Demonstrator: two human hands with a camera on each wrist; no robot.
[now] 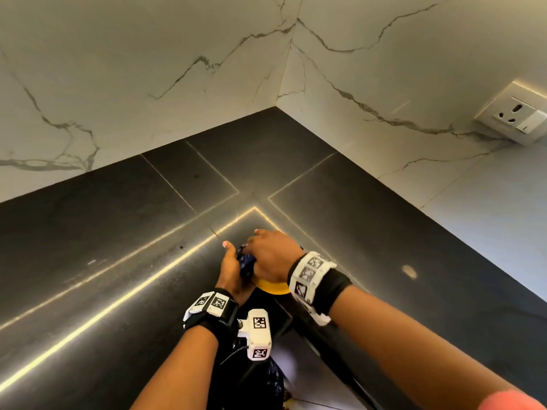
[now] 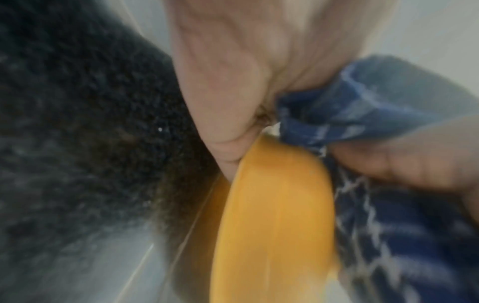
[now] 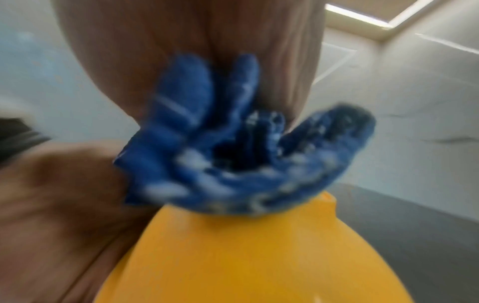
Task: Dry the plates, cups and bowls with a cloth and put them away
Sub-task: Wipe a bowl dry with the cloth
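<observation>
A yellow bowl (image 1: 273,287) is held just above the dark counter's front part, mostly hidden under both hands. My left hand (image 1: 233,269) grips its left rim (image 2: 274,205). My right hand (image 1: 273,255) lies on top and clutches a bunched blue checked cloth (image 1: 247,263), pressing it against the bowl (image 3: 246,256). In the right wrist view the cloth (image 3: 233,151) bulges out from under the palm onto the yellow surface. In the left wrist view the cloth (image 2: 388,143) lies along the bowl's right side. Both wrist views are blurred.
A dark tiled counter (image 1: 118,247) runs into a corner between white marbled walls (image 1: 148,69). A wall socket (image 1: 515,116) sits at the right. The counter's front edge and floor show below my arms.
</observation>
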